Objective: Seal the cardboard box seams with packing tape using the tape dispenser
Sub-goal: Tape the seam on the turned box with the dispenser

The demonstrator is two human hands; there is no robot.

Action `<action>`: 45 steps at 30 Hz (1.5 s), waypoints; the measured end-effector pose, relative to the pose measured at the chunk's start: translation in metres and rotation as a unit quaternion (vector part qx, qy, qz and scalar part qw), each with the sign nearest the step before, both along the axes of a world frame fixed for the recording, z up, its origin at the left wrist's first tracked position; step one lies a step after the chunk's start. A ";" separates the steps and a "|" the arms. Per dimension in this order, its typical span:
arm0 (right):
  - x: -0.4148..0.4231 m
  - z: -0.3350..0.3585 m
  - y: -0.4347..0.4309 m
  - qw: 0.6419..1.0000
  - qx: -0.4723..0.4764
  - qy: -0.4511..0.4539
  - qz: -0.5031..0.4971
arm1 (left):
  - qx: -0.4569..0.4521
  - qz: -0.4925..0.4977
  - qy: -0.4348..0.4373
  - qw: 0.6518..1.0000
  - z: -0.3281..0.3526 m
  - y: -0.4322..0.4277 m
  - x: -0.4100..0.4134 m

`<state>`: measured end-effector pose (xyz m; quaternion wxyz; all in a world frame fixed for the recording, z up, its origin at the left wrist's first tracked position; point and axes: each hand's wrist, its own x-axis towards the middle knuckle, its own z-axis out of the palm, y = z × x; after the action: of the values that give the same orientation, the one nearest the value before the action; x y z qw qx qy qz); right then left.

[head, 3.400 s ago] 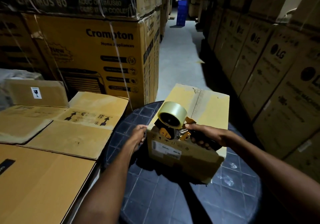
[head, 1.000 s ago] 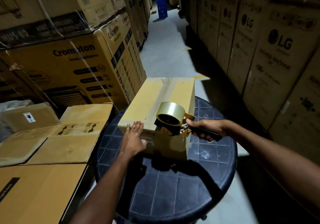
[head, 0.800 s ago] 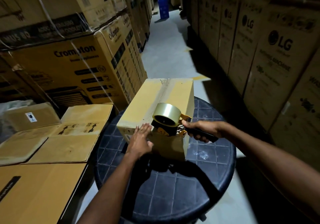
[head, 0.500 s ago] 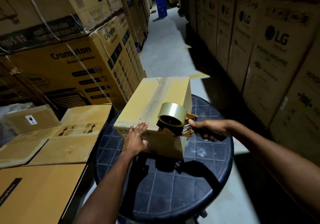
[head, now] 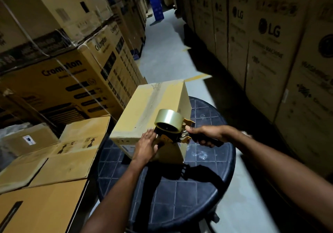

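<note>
One view only, head cam. The box (head: 151, 106) sits on the far-left part of the round table (head: 180, 196). Its long axis runs away from the person, leaning a bit right. Its near-left corner is about over the table's left edge, and the far end looks to go past the far edge. A paler strip (head: 153, 103) runs down the middle of the top along that axis, prob. tape on the centre seam, but can't be sure in this light.

The tape dispenser (head: 173, 133) is at the box's near top edge, close to the near-right corner, i.e. right of that strip. Its roll (head: 168, 122) is on top and its handle points right, across the box's short axis. The right grip (head: 205, 135) is wrapped round the handle. The left grip (head: 146, 146) lies w/ fingers stretched out on the near end face, just beside the dispenser's mouth. Whether it pins a tape end there is hidden.

Key relation: the dispenser is at the near end w/ the whole box length ahead of it. The right arm is nearer the tool, the left nearer the box. W/ the handle sideways, I'd judge the coming pull goes along the near edge or down the end face, not up the length. The left must brace, since the box sits near the table's edge & could slide.
</note>
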<state>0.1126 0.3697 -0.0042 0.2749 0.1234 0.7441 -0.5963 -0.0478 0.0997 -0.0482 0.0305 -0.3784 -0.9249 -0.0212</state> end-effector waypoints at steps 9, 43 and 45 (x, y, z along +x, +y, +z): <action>0.012 -0.020 0.002 0.999 -0.031 0.034 -0.006 | -0.012 0.032 0.035 0.999 -0.003 0.006 0.003; 0.037 -0.182 -0.025 0.826 -0.526 -0.026 -0.201 | -0.007 0.097 0.119 0.988 -0.008 0.031 0.023; 0.036 -0.197 -0.020 0.793 -0.567 -0.041 -0.219 | -0.045 0.101 0.120 0.987 -0.006 0.032 0.024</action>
<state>0.1485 0.3494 -0.2014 0.1876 0.1291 0.2135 -0.9500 -0.0241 0.1318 -0.0546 0.1264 -0.2840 -0.9479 0.0692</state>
